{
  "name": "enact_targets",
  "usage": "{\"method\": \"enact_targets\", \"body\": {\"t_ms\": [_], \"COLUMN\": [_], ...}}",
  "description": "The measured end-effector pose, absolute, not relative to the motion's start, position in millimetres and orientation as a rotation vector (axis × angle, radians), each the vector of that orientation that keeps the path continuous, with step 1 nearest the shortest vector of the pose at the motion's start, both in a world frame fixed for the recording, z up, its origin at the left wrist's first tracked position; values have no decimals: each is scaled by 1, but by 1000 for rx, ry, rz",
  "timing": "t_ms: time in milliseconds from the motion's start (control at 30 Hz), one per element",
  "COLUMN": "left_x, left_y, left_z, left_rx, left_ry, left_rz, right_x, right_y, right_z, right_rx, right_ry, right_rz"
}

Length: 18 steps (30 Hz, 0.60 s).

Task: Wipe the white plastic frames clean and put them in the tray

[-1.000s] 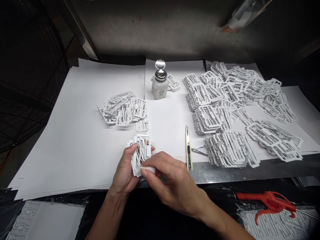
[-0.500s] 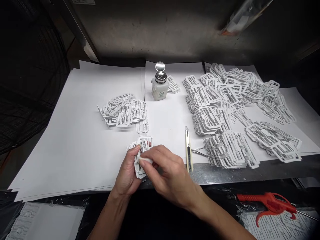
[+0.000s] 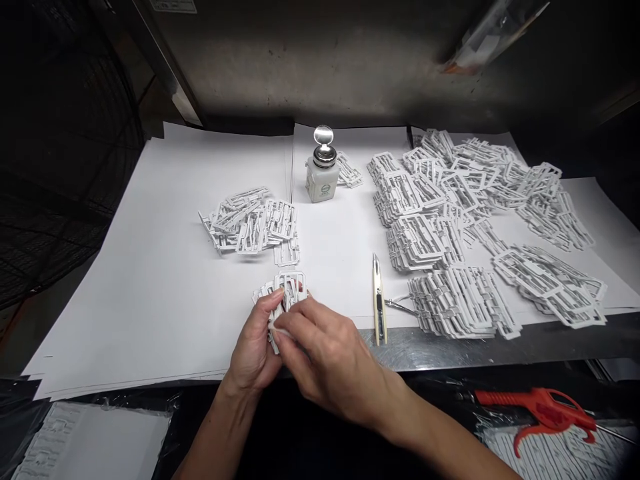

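Note:
Near the front edge of the paper, my left hand (image 3: 255, 343) grips a small stack of white plastic frames (image 3: 291, 280), its thumb on top. My right hand (image 3: 327, 353) is pinched over the same stack; a small white piece shows at its fingertips, too hidden to name. Beyond the hands lies a loose pile of white frames (image 3: 253, 220). A pump bottle (image 3: 323, 180) with its round metal lid raised stands further back. To the right rests a cutter knife (image 3: 379, 300), beside a thin metal tool (image 3: 401, 307) partly under stacked frames.
Many white frames (image 3: 455, 293) are stacked and heaped on the right. A red air gun (image 3: 537, 407) lies at the lower right over bagged parts. A white tray-like pack (image 3: 110, 443) sits at the lower left. A metal wall (image 3: 310, 60) stands behind.
My right hand has shifted slightly left and down across the stack, its fingertips still pinched. My left hand keeps its hold. The whole view has moved slightly.

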State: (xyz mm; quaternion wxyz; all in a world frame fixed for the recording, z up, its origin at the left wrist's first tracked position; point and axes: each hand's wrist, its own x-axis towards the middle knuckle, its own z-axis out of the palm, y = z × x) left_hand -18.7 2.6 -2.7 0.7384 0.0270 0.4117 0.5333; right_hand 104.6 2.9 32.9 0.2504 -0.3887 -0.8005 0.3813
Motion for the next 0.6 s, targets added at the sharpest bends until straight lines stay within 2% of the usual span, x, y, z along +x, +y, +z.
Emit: {"method": "enact_targets", "body": {"t_ms": [133,300,467,600], "left_x": [-20,-20,-22,-23], "left_y": [4,6,6,7], "left_z": [-2,-2,0,1], "left_rx": [52,21,-29,21], "left_ry": [881,851,945,929], "left_rz": [1163,1163,1149,1120], "right_x": [109,109,122,130], "right_y": [4,8,6,8], "right_z": [36,38,43,45], "right_rx": [-1029,-1066,-988,-1102], "right_ry": [-2182,-2109,-2262,-2131], "right_rz": [1166,1117,1363,1332]}}
